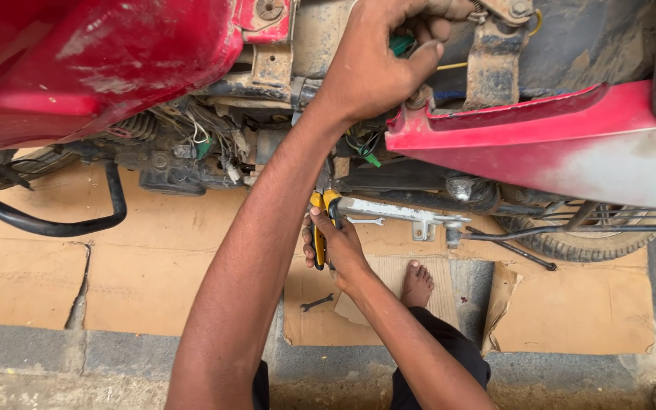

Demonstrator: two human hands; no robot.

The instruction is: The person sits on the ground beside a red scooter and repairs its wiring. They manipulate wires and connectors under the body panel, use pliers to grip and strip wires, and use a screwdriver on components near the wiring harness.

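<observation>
My left hand [377, 64] reaches up into the open frame of a red motorcycle [100, 68]. Its fingers are closed around a small green part [401, 44], and the thumb lies beside a bolt [419, 97]. What the fingertips hold beyond that is hidden. Lower down, my right hand [337, 249] grips yellow-handled pliers [319, 228], whose jaws point up into the wiring under the frame and are hidden. A bundle of loose wires and connectors [206, 137] hangs left of my left forearm.
Flattened cardboard [153, 258] covers the ground. On it lie a silver spanner [366, 221] and a small dark spanner [316, 302]. My bare foot [417, 282] rests there. A black guard bar [39, 222] curves at left, a tyre [571, 243] sits at right.
</observation>
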